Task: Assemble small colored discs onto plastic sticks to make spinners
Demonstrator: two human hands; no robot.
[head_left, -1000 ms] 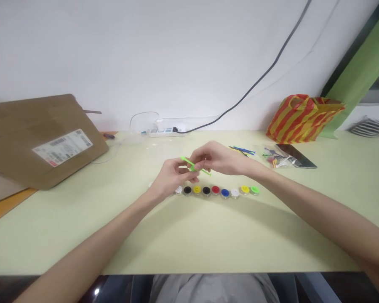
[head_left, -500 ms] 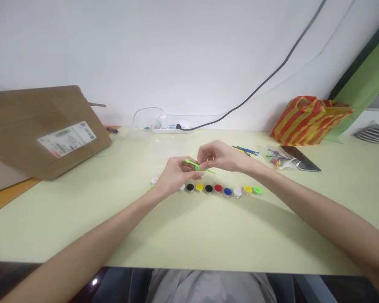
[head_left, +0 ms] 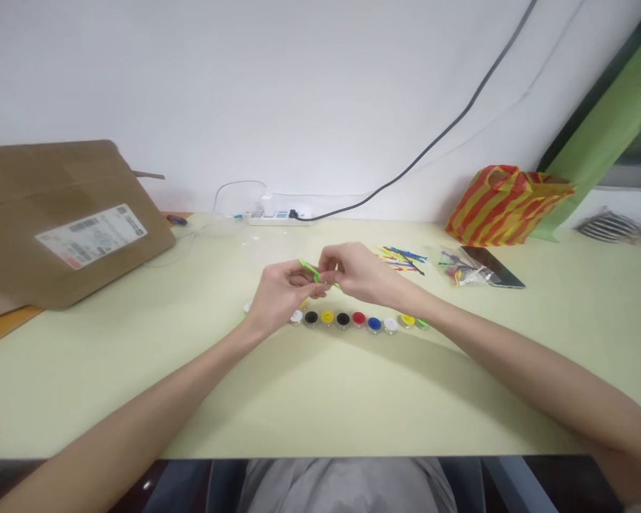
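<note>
Farther over the thin bright-green plastic stick (head_left: 309,268), my right hand (head_left: 357,271) has come; my left hand (head_left: 282,293) pinches it too, above the pale-green bench (head_left: 320,399) (two-handed manipulating, seemingly, next needing steadiness).

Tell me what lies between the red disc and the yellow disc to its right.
In the head view, a blue disc and then a white disc lie between the red disc and that yellow disc.
</note>
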